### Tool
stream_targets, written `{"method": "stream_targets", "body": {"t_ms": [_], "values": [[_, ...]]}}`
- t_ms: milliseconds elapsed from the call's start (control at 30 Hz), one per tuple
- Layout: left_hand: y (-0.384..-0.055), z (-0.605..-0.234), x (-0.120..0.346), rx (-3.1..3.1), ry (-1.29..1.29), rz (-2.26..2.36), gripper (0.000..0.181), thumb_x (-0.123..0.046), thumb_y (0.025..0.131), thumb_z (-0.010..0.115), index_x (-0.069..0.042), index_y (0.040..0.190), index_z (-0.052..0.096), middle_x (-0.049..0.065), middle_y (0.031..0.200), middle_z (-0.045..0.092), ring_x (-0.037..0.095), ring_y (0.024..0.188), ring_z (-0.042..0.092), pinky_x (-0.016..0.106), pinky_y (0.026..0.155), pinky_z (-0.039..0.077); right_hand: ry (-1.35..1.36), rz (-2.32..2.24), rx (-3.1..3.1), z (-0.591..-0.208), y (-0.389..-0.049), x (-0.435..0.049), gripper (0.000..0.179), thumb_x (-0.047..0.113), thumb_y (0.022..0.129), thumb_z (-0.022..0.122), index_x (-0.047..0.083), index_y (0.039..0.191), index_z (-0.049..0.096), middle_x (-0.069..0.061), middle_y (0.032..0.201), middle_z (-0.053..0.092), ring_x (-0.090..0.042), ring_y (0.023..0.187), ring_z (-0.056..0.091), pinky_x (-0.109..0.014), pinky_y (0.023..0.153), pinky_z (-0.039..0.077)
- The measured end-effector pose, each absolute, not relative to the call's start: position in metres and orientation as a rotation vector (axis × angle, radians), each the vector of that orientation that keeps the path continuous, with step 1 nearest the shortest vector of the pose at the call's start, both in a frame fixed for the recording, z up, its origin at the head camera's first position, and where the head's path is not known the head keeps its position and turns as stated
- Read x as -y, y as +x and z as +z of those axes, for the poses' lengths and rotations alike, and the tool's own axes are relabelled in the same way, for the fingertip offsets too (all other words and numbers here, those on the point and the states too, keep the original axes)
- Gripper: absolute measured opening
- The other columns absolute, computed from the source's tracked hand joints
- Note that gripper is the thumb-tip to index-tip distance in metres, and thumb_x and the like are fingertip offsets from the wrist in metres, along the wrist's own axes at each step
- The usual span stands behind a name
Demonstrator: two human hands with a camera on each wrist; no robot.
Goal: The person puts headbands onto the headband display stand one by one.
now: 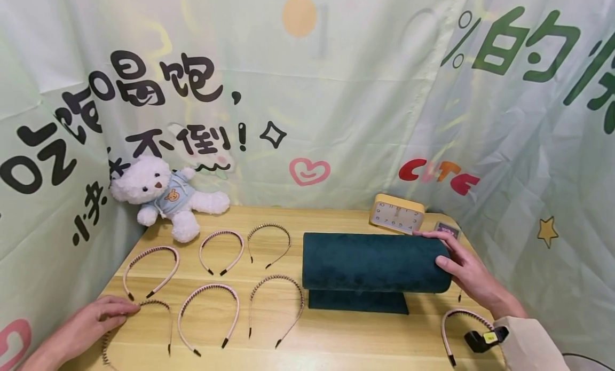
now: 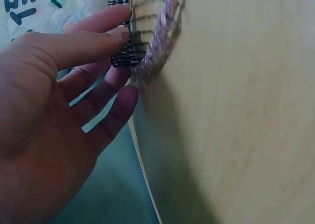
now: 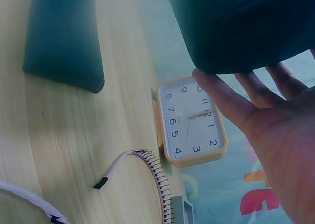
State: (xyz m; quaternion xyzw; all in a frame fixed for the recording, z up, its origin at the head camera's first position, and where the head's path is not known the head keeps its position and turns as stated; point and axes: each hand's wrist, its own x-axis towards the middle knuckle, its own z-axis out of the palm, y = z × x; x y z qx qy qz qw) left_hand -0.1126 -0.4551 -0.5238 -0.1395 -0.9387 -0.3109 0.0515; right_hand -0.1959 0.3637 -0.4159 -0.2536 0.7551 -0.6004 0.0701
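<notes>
At the front left, my left hand (image 1: 93, 324) pinches the top of a slim headband (image 1: 167, 316) between thumb and fingertips. In the left wrist view the band's dark inner teeth (image 2: 126, 56) lie at the thumb and index finger, while the other fingers extend loosely. A dark green velvet headband stand (image 1: 375, 261), a horizontal roll on a flat base, stands right of centre. My right hand (image 1: 473, 277) rests on the roll's right end, thumb at the front and fingers straight along the top. In the right wrist view the fingertips meet the roll's end edge.
Several headbands, including a pink one (image 1: 209, 286) and a thin beaded one (image 1: 277, 277), lie left of the stand. Another pink headband (image 1: 444, 328) lies by the right sleeve. A white teddy bear (image 1: 170, 197) and a yellow clock (image 1: 397, 213) sit at the back, before fabric walls.
</notes>
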Motion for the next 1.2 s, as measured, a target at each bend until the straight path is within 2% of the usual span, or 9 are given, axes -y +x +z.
{"method": "stream_targets", "body": {"t_ms": [233, 467, 700, 900, 1033, 1200], "values": [[-0.109, -0.519, 0.455, 2.84, -0.369, -0.892, 0.029, 0.003, 0.094, 0.078, -0.021, 0.108, 0.087, -0.033, 0.11, 0.066, -0.022, 0.104, 0.052, -0.004, 0.082, 0.033, -0.788, -1.807, -2.256, -0.416, -0.196, -0.364, 0.05, 0.01, 0.118, 0.038, 0.011, 0.168, 0.033, 0.014, 0.164, 0.042, -0.002, 0.137, 0.05, -0.022, 0.104, 0.056], [-0.11, -0.512, 0.455, 2.832, -0.333, -0.836, 0.031, 0.006, 0.091, 0.079, -0.02, 0.105, 0.087, -0.03, 0.108, 0.066, -0.022, 0.102, 0.051, -0.003, 0.081, 0.034, -0.786, -1.798, -2.266, -0.416, -0.196, -0.365, 0.05, 0.007, 0.117, 0.037, 0.006, 0.166, 0.03, 0.002, 0.167, 0.041, -0.003, 0.138, 0.05, -0.022, 0.106, 0.055], [-0.11, -0.504, 0.457, 2.924, -0.277, -0.761, 0.024, -0.003, 0.095, 0.079, -0.021, 0.109, 0.086, -0.03, 0.112, 0.071, -0.023, 0.106, 0.052, 0.0, 0.079, 0.038, -0.758, -1.793, -2.278, -0.416, -0.197, -0.365, 0.05, 0.009, 0.118, 0.038, 0.006, 0.167, 0.03, 0.007, 0.166, 0.041, -0.001, 0.137, 0.05, -0.021, 0.105, 0.055], [-0.107, -0.5, 0.457, 2.929, -0.295, -0.811, 0.02, -0.005, 0.097, 0.078, -0.018, 0.111, 0.086, -0.033, 0.111, 0.072, -0.023, 0.106, 0.054, -0.002, 0.079, 0.037, -0.756, -1.794, -2.279, -0.417, -0.197, -0.365, 0.05, 0.009, 0.117, 0.038, 0.005, 0.166, 0.03, 0.004, 0.166, 0.04, -0.001, 0.137, 0.05, -0.021, 0.106, 0.055], [-0.106, -0.499, 0.458, 2.932, -0.289, -0.855, 0.018, -0.006, 0.099, 0.077, -0.016, 0.112, 0.085, -0.037, 0.111, 0.068, -0.021, 0.102, 0.056, 0.004, 0.077, 0.043, -0.762, -1.794, -2.278, -0.418, -0.197, -0.366, 0.05, 0.009, 0.117, 0.038, 0.005, 0.166, 0.029, 0.003, 0.166, 0.04, -0.001, 0.137, 0.051, -0.021, 0.105, 0.055], [-0.106, -0.497, 0.461, 2.954, -0.27, -0.865, 0.017, -0.008, 0.103, 0.073, -0.014, 0.114, 0.084, -0.038, 0.11, 0.066, -0.009, 0.096, 0.064, 0.014, 0.073, 0.051, -0.763, -1.799, -2.267, -0.416, -0.197, -0.365, 0.05, 0.008, 0.117, 0.038, 0.004, 0.166, 0.03, 0.001, 0.167, 0.04, -0.002, 0.137, 0.051, -0.022, 0.105, 0.056]]}}
